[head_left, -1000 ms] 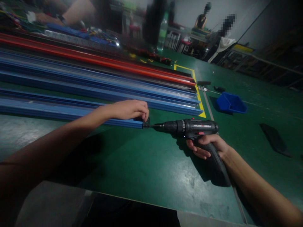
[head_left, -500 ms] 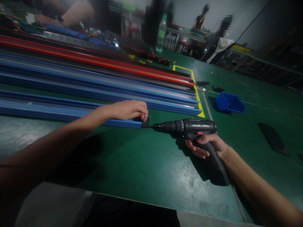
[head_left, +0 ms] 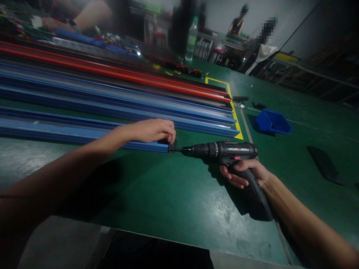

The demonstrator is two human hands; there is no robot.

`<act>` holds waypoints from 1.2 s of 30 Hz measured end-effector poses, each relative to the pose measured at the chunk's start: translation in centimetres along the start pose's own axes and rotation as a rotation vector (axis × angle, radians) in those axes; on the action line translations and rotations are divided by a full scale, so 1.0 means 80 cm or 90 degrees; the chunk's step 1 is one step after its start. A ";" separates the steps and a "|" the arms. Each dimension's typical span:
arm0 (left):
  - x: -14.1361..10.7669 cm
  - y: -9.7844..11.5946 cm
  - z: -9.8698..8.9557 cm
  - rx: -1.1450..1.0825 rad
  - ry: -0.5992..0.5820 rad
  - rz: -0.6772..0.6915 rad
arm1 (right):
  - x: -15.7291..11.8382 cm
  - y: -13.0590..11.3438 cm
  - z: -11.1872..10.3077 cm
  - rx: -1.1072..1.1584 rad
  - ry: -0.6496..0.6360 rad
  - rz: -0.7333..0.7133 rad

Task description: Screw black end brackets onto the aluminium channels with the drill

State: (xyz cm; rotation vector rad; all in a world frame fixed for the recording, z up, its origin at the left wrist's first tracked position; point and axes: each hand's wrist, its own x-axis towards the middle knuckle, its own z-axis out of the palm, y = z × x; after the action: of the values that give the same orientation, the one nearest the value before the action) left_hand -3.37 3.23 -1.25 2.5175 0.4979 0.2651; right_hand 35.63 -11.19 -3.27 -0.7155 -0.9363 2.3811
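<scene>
My right hand (head_left: 246,173) is wrapped round the handle of a black cordless drill (head_left: 235,150), which points left. The drill's bit meets a small black end piece (head_left: 172,146) at the right end of a long blue profile (head_left: 151,146). Fingers curled, my left hand (head_left: 154,130) rests over that end and grips the black piece against the profile. How far the bit reaches into the piece is too small to tell.
Behind lie more blue profiles (head_left: 196,120) and red ones (head_left: 168,81), ending near yellow tape (head_left: 230,89). To the right are a blue bin (head_left: 273,122) and a dark flat object (head_left: 325,164). A bottle (head_left: 192,41) stands at the back; a co-worker's arm (head_left: 92,16) is at upper left.
</scene>
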 end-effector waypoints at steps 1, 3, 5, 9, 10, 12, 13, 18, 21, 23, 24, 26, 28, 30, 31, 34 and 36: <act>0.000 0.000 0.000 0.001 -0.001 -0.001 | 0.000 0.000 0.000 0.003 -0.003 0.002; 0.000 0.001 -0.001 0.004 -0.004 -0.003 | 0.000 0.000 0.000 0.007 -0.004 0.006; -0.001 0.000 -0.001 0.005 -0.003 -0.002 | 0.000 -0.001 0.001 0.012 -0.004 0.007; -0.001 -0.003 0.000 0.001 -0.001 0.005 | 0.001 -0.003 0.005 0.010 0.007 0.009; -0.001 -0.003 0.000 0.001 -0.002 0.006 | 0.001 -0.004 0.006 0.009 0.011 0.010; -0.001 -0.003 0.000 0.003 -0.003 0.006 | 0.002 -0.004 0.006 0.009 0.009 0.011; -0.001 -0.002 0.000 0.005 -0.003 0.004 | 0.002 -0.004 0.005 0.010 0.006 0.011; -0.001 0.003 -0.001 0.012 -0.005 -0.005 | 0.001 -0.002 0.001 -0.001 0.001 0.010; -0.001 0.004 -0.001 0.011 -0.003 -0.002 | 0.001 -0.003 0.002 -0.004 -0.002 0.006; -0.001 0.003 -0.001 0.011 0.001 0.000 | 0.001 -0.005 0.004 -0.004 0.002 0.011; -0.001 0.003 -0.002 0.010 0.002 0.000 | 0.001 -0.005 0.006 -0.004 0.005 0.015; -0.001 0.003 -0.002 0.006 0.003 -0.003 | 0.001 -0.006 0.007 -0.003 0.008 0.019; -0.002 0.002 -0.002 0.004 0.003 -0.006 | 0.001 -0.006 0.008 -0.003 0.008 0.018; -0.002 0.003 -0.001 0.007 0.003 -0.007 | 0.001 -0.006 0.008 -0.004 0.008 0.014; -0.002 0.003 -0.001 0.011 0.004 -0.007 | 0.001 -0.005 0.007 -0.005 0.009 0.012; -0.002 0.003 -0.001 0.022 0.004 0.000 | 0.001 -0.005 0.006 -0.001 0.013 0.016; -0.002 0.003 -0.001 0.023 0.005 0.003 | 0.001 -0.006 0.006 0.003 0.015 0.020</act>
State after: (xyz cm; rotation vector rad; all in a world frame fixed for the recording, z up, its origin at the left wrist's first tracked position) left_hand -3.44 3.01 -1.04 2.5536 0.5031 0.2700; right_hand 35.35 -11.09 -2.64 -0.7602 -0.9158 2.3967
